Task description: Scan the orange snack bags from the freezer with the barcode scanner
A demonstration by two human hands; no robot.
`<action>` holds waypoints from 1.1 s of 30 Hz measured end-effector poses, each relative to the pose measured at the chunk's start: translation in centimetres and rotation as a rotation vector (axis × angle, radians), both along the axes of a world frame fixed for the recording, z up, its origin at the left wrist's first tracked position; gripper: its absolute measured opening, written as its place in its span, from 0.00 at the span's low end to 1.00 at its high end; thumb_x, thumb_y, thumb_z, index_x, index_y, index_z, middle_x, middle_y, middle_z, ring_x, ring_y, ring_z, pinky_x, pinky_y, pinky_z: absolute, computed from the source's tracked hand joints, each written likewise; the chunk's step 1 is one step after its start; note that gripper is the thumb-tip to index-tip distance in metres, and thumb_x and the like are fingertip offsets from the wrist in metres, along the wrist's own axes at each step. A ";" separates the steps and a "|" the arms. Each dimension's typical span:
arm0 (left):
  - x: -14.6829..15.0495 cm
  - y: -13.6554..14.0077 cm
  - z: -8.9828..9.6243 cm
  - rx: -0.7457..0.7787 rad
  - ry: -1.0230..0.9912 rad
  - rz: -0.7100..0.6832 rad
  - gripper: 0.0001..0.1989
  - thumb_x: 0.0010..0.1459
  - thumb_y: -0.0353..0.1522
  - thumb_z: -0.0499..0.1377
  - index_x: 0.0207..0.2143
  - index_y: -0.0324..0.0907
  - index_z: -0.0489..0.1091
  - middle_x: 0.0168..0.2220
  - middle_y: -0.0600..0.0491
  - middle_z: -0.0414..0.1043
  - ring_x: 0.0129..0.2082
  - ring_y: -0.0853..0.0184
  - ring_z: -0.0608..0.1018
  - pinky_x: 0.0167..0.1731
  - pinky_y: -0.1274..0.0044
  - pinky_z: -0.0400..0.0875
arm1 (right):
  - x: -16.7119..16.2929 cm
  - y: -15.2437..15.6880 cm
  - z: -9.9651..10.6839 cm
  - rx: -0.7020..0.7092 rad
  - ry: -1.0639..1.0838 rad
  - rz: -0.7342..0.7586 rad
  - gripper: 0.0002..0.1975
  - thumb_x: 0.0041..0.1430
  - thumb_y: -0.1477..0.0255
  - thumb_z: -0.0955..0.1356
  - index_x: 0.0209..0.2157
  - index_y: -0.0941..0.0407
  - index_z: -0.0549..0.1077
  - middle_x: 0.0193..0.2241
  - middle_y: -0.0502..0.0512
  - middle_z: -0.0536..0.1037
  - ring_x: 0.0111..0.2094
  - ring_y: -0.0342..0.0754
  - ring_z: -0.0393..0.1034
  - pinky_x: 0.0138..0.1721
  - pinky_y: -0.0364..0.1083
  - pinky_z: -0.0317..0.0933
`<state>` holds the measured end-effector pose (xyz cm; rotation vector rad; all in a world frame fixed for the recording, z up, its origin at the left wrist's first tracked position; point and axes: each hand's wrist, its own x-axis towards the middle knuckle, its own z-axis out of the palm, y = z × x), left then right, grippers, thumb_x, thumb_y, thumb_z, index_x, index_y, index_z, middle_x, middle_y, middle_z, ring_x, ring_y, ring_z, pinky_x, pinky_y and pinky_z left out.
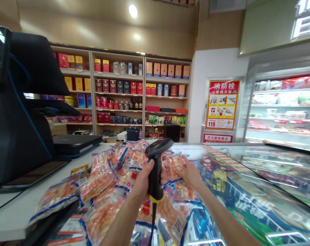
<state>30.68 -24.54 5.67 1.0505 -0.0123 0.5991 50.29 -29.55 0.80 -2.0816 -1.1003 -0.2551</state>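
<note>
My left hand is wrapped round the upright grip of a black and yellow barcode scanner, whose head is at the top and whose cable hangs down. Just right of it, my right hand grips the edge of a clear plastic food packet with orange-pink contents. Part of that packet is hidden behind the scanner and fingers. Beneath and around both hands lies a heap of similar packets with blue edges, some showing white barcode labels.
At the left stands a black checkout terminal beside a flat black device on a white counter. A glass-topped freezer extends to the right. Shelves of boxes line the back wall, and a lit display fridge stands far right.
</note>
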 end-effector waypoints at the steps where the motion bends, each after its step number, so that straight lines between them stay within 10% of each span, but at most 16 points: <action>1: -0.2 0.1 0.0 -0.002 0.010 -0.018 0.18 0.50 0.43 0.48 0.35 0.38 0.63 0.18 0.55 0.64 0.16 0.73 0.67 0.18 0.80 0.58 | 0.3 0.2 0.0 0.056 0.060 0.009 0.35 0.40 0.64 0.66 0.52 0.56 0.54 0.30 0.55 0.72 0.33 0.50 0.66 0.33 0.46 0.55; 8: -0.2 -0.4 -0.1 0.023 0.062 -0.045 0.12 0.49 0.37 0.52 0.35 0.40 0.62 0.25 0.55 0.65 0.18 0.75 0.66 0.18 0.81 0.58 | 4.3 -1.2 2.0 0.458 0.643 0.284 0.22 0.36 0.64 0.67 0.36 0.60 0.68 0.20 0.49 0.70 0.21 0.42 0.62 0.25 0.41 0.55; 15: 1.2 -1.8 -0.7 0.052 0.208 0.011 0.15 0.49 0.40 0.51 0.36 0.40 0.62 0.23 0.56 0.63 0.15 0.76 0.64 0.16 0.81 0.56 | 9.8 -5.3 1.3 0.784 0.474 0.169 0.21 0.37 0.64 0.67 0.36 0.58 0.66 0.30 0.53 0.72 0.27 0.43 0.65 0.29 0.43 0.59; 33: 4.1 -4.1 -0.5 0.136 0.275 -0.135 0.14 0.46 0.42 0.53 0.23 0.38 0.62 0.19 0.56 0.63 0.14 0.77 0.64 0.15 0.83 0.56 | 10.4 -4.3 -1.2 0.557 0.232 -0.049 0.24 0.38 0.63 0.66 0.38 0.60 0.67 0.26 0.53 0.73 0.26 0.46 0.66 0.30 0.45 0.59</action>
